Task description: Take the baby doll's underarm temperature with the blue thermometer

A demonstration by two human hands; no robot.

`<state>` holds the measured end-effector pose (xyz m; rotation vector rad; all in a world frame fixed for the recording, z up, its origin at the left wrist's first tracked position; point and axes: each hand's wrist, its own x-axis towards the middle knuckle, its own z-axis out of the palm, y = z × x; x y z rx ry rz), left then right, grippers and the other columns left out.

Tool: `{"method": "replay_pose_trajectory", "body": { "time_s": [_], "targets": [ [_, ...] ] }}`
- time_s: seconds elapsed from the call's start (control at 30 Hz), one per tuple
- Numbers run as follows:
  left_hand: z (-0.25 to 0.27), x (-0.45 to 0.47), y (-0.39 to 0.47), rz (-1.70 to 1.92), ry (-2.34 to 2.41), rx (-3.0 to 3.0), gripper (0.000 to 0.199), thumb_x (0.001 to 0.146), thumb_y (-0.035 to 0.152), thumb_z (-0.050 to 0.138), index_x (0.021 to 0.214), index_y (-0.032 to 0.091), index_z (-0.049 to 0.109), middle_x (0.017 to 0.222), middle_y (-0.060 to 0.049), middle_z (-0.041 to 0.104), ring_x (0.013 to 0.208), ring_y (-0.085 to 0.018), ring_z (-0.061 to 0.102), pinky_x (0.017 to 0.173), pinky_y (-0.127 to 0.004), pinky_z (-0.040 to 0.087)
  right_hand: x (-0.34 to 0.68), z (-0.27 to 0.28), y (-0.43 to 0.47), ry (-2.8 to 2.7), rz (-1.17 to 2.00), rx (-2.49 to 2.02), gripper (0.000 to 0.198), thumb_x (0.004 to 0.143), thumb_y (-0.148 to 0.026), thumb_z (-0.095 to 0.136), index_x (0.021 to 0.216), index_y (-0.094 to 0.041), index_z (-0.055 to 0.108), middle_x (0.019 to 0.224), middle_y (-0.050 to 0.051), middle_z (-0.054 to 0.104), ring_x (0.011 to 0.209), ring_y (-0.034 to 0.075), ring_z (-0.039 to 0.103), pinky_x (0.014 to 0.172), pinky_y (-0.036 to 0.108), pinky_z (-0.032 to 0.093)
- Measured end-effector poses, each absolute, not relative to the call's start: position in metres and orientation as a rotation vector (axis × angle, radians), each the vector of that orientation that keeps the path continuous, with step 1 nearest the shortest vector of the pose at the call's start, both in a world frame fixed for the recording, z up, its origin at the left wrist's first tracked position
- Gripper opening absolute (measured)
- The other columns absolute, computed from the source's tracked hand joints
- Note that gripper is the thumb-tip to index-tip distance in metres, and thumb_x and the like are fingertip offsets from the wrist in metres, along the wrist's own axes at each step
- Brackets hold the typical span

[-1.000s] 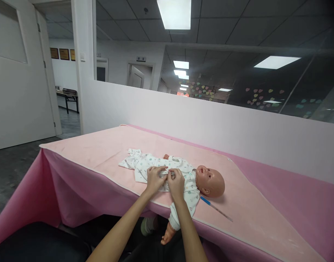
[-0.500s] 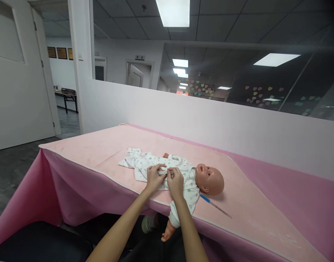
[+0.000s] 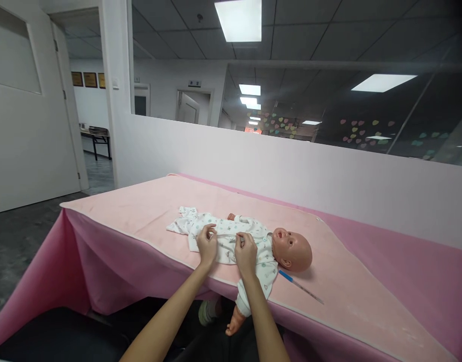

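Observation:
A baby doll [image 3: 293,250] lies on its back along the front edge of the table, head to the right and mouth open. Its white printed baby clothes [image 3: 225,256] cover body and legs; one sleeved arm hangs over the edge. Over the doll's lower front, my left hand [image 3: 207,245] is curled, thumb and finger pinching at the cloth. Nearer the chest, my right hand [image 3: 246,254] has its fingers bent in a pinch on the same clothes. Between the hands a strip of the garment's front shows. Exactly which bit of cloth sits in the fingertips is too small to make out.
Beside the doll's head lies a thin glass thermometer-like stick [image 3: 301,287] with a blue end. Pink cloth [image 3: 366,291] covers the table and hangs down its front. Behind it stands a low white wall [image 3: 291,171] under a window. A dark chair [image 3: 57,334] is at the lower left.
My hands, close together before, have moved apart: the left went toward the doll's legs, the right slightly toward its head. The doll has stayed in place. The view has shifted slightly.

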<state>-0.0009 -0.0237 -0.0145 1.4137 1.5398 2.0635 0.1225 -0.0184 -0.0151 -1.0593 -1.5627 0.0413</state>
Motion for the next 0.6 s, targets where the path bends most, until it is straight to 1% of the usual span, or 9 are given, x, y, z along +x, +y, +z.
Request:
{"method": "replay_pose_trajectory", "body": {
  "time_s": [0.07,0.17,0.23,0.3,0.43,0.6],
  "targets": [
    [-0.013,-0.001,-0.027,2.148,1.691,1.411,0.031,0.066,0.008,0.041,0.088,0.022,0.058,0.083,-0.002,0.061,0.076,-0.017,0.054,0.072,-0.033,0.043,0.122,-0.017,-0.017,-1.561,0.017,-1.071,0.021,0.083,-0.021,0.039,0.081,-0.017,0.059,0.078,0.007,0.059,0.073,0.017,0.054,0.065,0.027,0.040],
    [-0.008,0.006,-0.034,1.992,1.739,1.774,0.024,0.070,0.010,0.044,0.082,0.024,0.060,0.086,-0.001,0.060,0.088,-0.020,0.052,0.084,-0.038,0.037,0.122,-0.018,-0.015,-1.578,-0.001,-1.072,0.021,0.083,-0.020,0.039,0.081,-0.017,0.060,0.078,0.007,0.059,0.073,0.018,0.054,0.066,0.028,0.040],
    [-0.004,0.013,-0.036,1.820,1.676,2.013,0.019,0.072,0.014,0.047,0.078,0.024,0.061,0.086,-0.001,0.060,0.089,-0.020,0.051,0.085,-0.037,0.035,0.122,-0.018,-0.014,-1.573,0.001,-1.081,0.021,0.082,-0.020,0.040,0.081,-0.016,0.060,0.079,0.007,0.059,0.073,0.018,0.054,0.067,0.028,0.040],
    [-0.003,0.017,-0.035,1.691,1.644,2.129,0.016,0.073,0.015,0.050,0.076,0.025,0.062,0.086,0.000,0.061,0.088,-0.019,0.051,0.083,-0.037,0.034,0.122,-0.018,-0.015,-1.566,0.010,-1.095,0.021,0.082,-0.020,0.040,0.081,-0.016,0.061,0.079,0.007,0.060,0.073,0.018,0.054,0.067,0.028,0.040],
    [-0.003,0.019,-0.032,1.568,1.724,2.147,0.016,0.073,0.017,0.052,0.077,0.027,0.064,0.084,0.002,0.064,0.087,-0.020,0.049,0.082,-0.038,0.032,0.123,-0.017,-0.015,-1.561,0.029,-1.116,0.022,0.080,-0.017,0.039,0.080,-0.016,0.061,0.080,0.007,0.060,0.075,0.018,0.055,0.068,0.028,0.041],
    [0.000,0.020,-0.035,1.462,1.779,2.178,0.014,0.073,0.022,0.053,0.079,0.027,0.064,0.088,0.002,0.066,0.092,-0.020,0.047,0.086,-0.037,0.029,0.120,-0.011,-0.017,-1.506,0.063,-1.138,0.024,0.079,-0.017,0.038,0.082,-0.015,0.062,0.083,0.008,0.061,0.077,0.018,0.056,0.070,0.030,0.042]
  ]
}}
